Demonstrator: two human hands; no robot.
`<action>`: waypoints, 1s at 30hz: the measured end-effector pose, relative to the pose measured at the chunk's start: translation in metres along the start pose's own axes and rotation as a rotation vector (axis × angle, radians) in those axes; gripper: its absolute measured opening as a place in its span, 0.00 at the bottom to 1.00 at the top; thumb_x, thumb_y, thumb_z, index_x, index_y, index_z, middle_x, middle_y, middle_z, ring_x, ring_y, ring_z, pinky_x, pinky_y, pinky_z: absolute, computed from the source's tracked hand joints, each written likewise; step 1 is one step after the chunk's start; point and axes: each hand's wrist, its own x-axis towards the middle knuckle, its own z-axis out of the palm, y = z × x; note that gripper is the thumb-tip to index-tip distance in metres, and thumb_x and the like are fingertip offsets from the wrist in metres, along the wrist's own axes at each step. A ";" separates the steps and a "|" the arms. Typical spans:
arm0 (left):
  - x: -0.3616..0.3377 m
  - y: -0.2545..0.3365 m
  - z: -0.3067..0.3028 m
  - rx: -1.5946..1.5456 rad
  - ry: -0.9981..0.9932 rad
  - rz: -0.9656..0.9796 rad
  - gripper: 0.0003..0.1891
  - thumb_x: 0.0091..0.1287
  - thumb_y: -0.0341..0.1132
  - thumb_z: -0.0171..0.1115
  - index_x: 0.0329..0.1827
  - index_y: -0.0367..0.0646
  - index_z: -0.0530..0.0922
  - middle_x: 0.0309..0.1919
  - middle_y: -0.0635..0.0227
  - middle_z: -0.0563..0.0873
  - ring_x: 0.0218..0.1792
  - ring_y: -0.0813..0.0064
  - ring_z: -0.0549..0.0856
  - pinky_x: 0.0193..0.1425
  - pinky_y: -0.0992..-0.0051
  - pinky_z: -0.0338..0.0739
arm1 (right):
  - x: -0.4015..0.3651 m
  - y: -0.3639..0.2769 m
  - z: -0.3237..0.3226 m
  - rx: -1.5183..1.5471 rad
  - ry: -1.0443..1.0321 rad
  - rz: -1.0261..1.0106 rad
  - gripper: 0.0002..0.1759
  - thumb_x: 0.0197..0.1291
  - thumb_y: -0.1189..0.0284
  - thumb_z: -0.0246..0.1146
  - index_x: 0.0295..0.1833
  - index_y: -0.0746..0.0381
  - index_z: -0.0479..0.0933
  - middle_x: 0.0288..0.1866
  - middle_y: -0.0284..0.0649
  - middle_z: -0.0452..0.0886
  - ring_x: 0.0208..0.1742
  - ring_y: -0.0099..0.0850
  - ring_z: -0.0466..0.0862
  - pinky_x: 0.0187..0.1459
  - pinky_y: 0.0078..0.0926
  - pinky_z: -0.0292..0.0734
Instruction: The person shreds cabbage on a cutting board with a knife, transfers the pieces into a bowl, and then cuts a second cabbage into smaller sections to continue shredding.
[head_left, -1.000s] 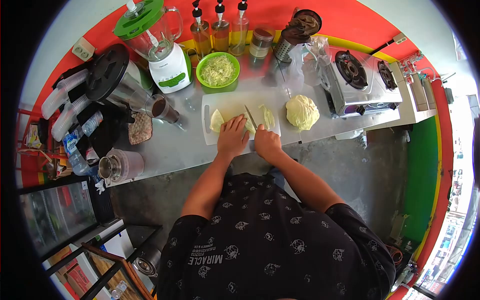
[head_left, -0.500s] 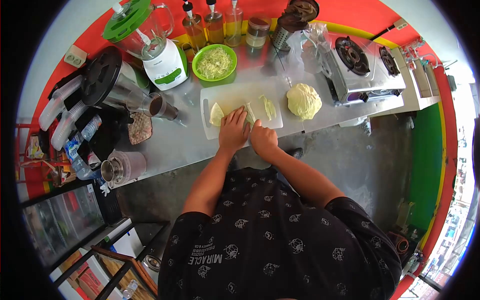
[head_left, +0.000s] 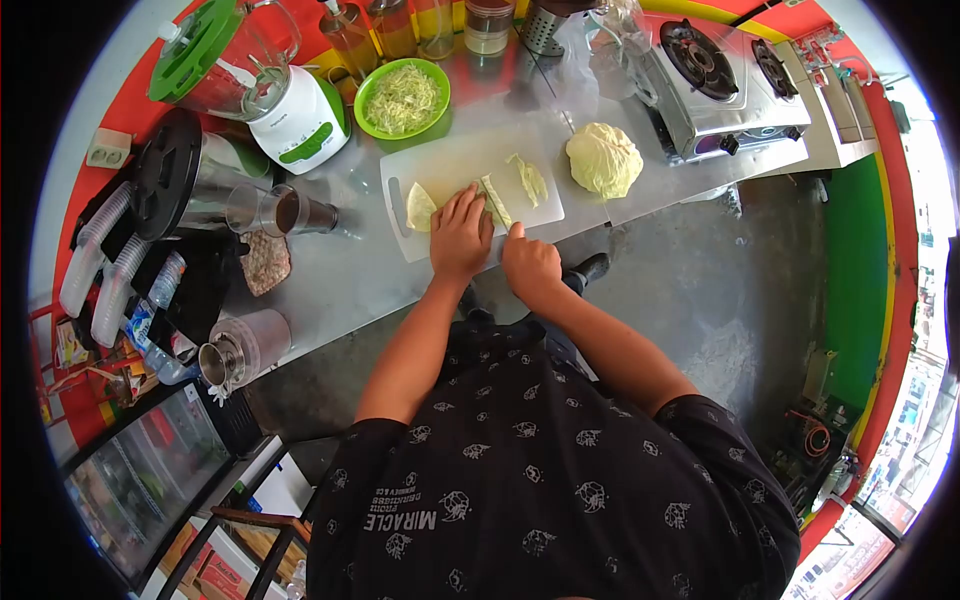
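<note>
On the white cutting board (head_left: 405,165), my left hand (head_left: 460,235) presses a cabbage piece down with its fingers together, hiding most of it. My right hand (head_left: 532,262) is closed in a fist at the board's front edge. It grips a knife, mostly hidden by the hand and seen nearly edge-on. A narrow pale green cabbage strip (head_left: 497,202) lies between the hands. To the left of my left hand rests a cabbage wedge (head_left: 420,208). Loose cabbage leaf pieces (head_left: 530,180) lie on the board's right part. A whole cabbage (head_left: 604,160) sits right of the board.
Behind the board stands a green bowl (head_left: 447,108) of shredded cabbage. A blender (head_left: 300,120) and tall cups (head_left: 300,212) are to the left. Bottles and a jar (head_left: 489,28) line the wall. A gas stove (head_left: 700,90) stands at the right end of the metal counter (head_left: 340,280).
The view has shifted, so the counter items appear higher and further left. My right hand sits slightly farther from my left, and the cabbage strip between them shows more clearly.
</note>
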 end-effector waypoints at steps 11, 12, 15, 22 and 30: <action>0.001 0.003 -0.001 0.013 -0.015 -0.049 0.20 0.74 0.42 0.58 0.64 0.45 0.81 0.74 0.68 0.77 0.74 0.67 0.74 0.74 0.59 0.65 | 0.008 -0.006 0.006 -0.037 0.028 0.030 0.08 0.66 0.71 0.62 0.46 0.63 0.72 0.25 0.40 0.88 0.27 0.36 0.91 0.26 0.34 0.85; 0.001 0.004 -0.001 0.025 -0.008 -0.056 0.19 0.74 0.42 0.58 0.64 0.45 0.81 0.74 0.68 0.78 0.74 0.67 0.74 0.74 0.59 0.65 | 0.012 -0.006 0.005 -0.039 0.013 0.026 0.08 0.67 0.71 0.62 0.46 0.63 0.72 0.27 0.41 0.88 0.29 0.36 0.92 0.28 0.33 0.86; 0.002 0.007 -0.001 0.048 0.032 -0.063 0.18 0.73 0.41 0.60 0.63 0.46 0.82 0.72 0.69 0.79 0.74 0.68 0.74 0.74 0.60 0.65 | 0.030 -0.007 0.002 0.006 0.044 0.000 0.10 0.67 0.70 0.62 0.46 0.63 0.71 0.27 0.42 0.88 0.30 0.39 0.92 0.30 0.34 0.87; 0.004 0.009 -0.003 -0.040 0.062 -0.162 0.22 0.70 0.42 0.65 0.66 0.50 0.79 0.72 0.72 0.79 0.74 0.68 0.73 0.73 0.60 0.65 | 0.050 0.000 0.002 0.105 0.031 -0.059 0.12 0.68 0.69 0.61 0.48 0.65 0.70 0.30 0.47 0.89 0.33 0.44 0.92 0.32 0.38 0.88; 0.005 0.007 -0.014 -0.149 -0.036 -0.164 0.26 0.66 0.36 0.68 0.68 0.49 0.76 0.73 0.69 0.77 0.74 0.63 0.73 0.73 0.58 0.65 | 0.031 0.028 0.000 0.084 -0.006 0.048 0.10 0.69 0.72 0.57 0.51 0.66 0.70 0.34 0.50 0.90 0.37 0.47 0.93 0.37 0.43 0.89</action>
